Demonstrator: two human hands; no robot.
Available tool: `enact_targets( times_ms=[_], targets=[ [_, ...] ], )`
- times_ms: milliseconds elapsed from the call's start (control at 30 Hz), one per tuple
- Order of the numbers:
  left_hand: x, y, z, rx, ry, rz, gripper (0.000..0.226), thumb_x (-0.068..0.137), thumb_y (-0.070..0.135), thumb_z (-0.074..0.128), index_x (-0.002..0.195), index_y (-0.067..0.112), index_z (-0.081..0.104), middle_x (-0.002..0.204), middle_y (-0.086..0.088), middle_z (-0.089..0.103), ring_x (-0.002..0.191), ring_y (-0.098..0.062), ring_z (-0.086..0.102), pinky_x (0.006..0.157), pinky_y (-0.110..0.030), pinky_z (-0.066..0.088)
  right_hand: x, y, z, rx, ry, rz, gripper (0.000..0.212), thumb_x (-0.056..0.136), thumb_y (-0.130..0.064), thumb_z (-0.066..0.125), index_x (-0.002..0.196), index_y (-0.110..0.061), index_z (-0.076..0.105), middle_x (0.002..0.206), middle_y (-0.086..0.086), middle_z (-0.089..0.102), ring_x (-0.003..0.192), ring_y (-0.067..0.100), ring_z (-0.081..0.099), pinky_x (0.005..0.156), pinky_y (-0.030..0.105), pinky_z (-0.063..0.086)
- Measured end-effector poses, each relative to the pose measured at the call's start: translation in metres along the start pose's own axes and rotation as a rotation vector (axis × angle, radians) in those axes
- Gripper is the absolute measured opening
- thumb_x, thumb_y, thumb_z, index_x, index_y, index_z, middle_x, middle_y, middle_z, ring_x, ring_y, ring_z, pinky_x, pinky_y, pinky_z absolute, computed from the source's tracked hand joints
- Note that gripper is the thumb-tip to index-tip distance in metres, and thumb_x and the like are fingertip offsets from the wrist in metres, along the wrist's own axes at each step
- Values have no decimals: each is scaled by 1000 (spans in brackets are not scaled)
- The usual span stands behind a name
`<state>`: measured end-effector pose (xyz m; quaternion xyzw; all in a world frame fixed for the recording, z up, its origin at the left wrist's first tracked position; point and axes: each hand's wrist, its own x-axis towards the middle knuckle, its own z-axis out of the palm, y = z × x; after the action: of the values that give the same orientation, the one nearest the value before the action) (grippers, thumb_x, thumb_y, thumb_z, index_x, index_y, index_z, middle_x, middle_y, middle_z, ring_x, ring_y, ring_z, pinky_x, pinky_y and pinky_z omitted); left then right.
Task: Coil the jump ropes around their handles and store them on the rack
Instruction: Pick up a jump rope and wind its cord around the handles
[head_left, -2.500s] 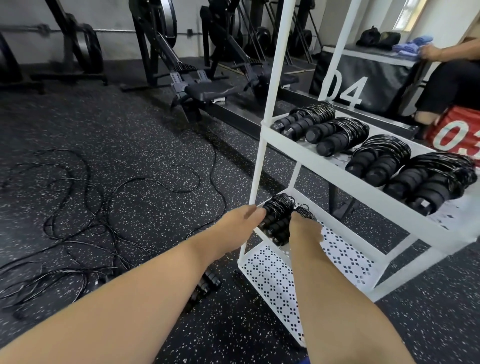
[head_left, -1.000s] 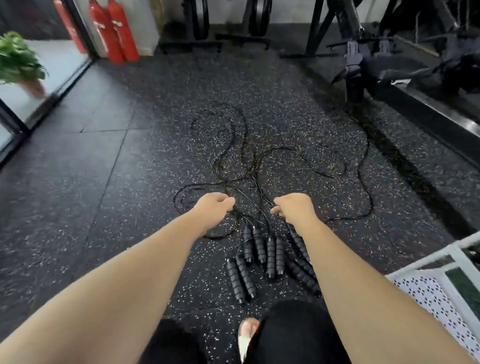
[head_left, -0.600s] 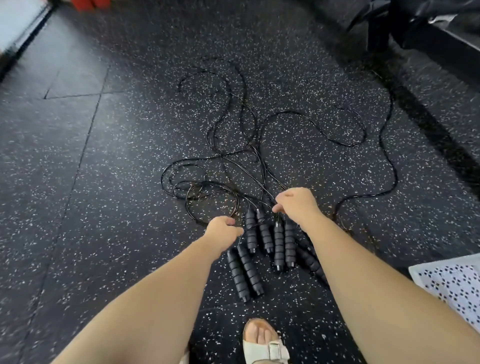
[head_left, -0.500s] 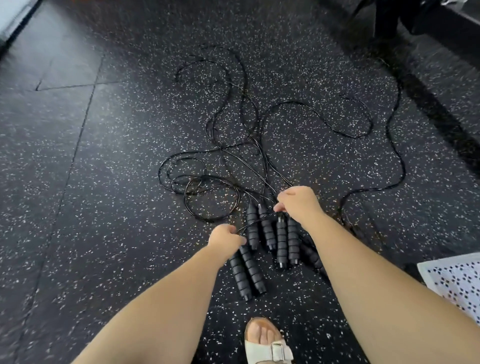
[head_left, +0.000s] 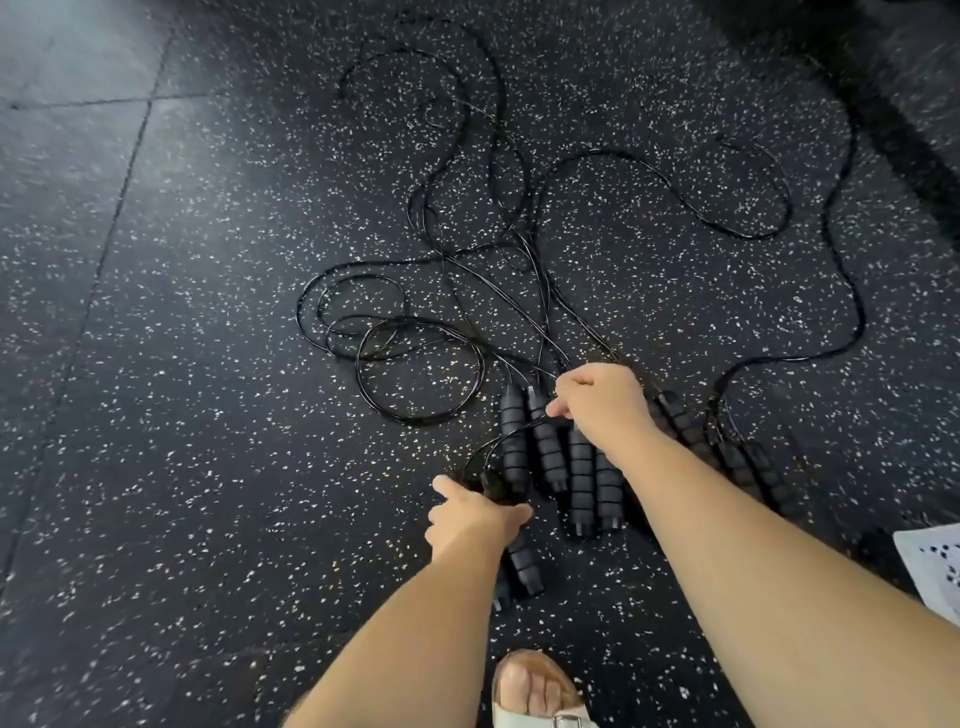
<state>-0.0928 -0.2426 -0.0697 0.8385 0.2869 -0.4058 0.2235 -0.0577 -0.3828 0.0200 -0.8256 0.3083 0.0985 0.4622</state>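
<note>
Several black jump ropes lie tangled on the speckled rubber floor, their thin cords (head_left: 519, 260) looping away from me. Their ribbed foam handles (head_left: 582, 478) lie side by side near my feet. My left hand (head_left: 467, 514) reaches down onto the nearest pair of handles (head_left: 522, 564) and curls around their upper ends. My right hand (head_left: 602, 400) is just beyond it, pinching a cord that arcs down to the left hand. More handles (head_left: 748, 467) lie to the right, partly hidden by my right forearm.
A corner of the white perforated rack shelf (head_left: 935, 566) shows at the right edge. My sandalled foot (head_left: 540, 691) stands at the bottom. A dark machine base (head_left: 914, 130) crosses the top right corner. Open floor lies to the left.
I left a coiled rope on the rack's lower shelf and turned to the floor pile. Both hands dropped to it; my left hand has slid nearer onto the closest handle pair.
</note>
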Motion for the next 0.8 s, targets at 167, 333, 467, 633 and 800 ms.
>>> enact_targets(
  times_ms=[167, 333, 467, 633, 800],
  targets=[
    [1, -5, 12, 2, 35, 56, 97, 76, 47, 77, 142, 12, 15, 135, -12, 44, 122, -32, 50, 85, -38, 41, -2, 10, 3, 19, -9, 18, 23, 87, -13, 50, 75, -15, 69, 67, -4, 72, 77, 23, 65, 82, 42, 54],
    [2, -11, -22, 49, 111, 125, 83, 80, 47, 71, 135, 13, 19, 131, -11, 47, 118, -31, 52, 82, -39, 43, -5, 7, -11, 50, 3, 32, 21, 88, -14, 50, 80, -12, 70, 66, -6, 72, 68, 30, 56, 69, 37, 51],
    [-16, -11, -83, 149, 233, 225, 77, 81, 44, 67, 135, 17, 21, 127, -11, 48, 116, -32, 51, 90, -44, 47, -18, -23, -35, 66, -7, -8, 18, 88, -14, 53, 81, -20, 68, 65, -7, 72, 69, 23, 54, 65, 39, 48],
    [-72, -13, -173, 309, 463, 383, 69, 82, 34, 67, 134, 27, 22, 124, -11, 49, 118, -32, 48, 94, -47, 44, -55, -90, -68, 24, 11, -137, 18, 88, -13, 53, 80, -18, 69, 67, -6, 73, 70, 27, 59, 76, 46, 55],
    [-139, -31, -250, 561, 754, 556, 80, 81, 34, 73, 142, 30, 20, 128, -7, 48, 120, -30, 46, 96, -47, 39, -113, -153, -76, -49, -44, -323, 21, 91, -15, 52, 81, -13, 71, 70, -4, 73, 74, 32, 65, 67, 38, 54]
  ],
)
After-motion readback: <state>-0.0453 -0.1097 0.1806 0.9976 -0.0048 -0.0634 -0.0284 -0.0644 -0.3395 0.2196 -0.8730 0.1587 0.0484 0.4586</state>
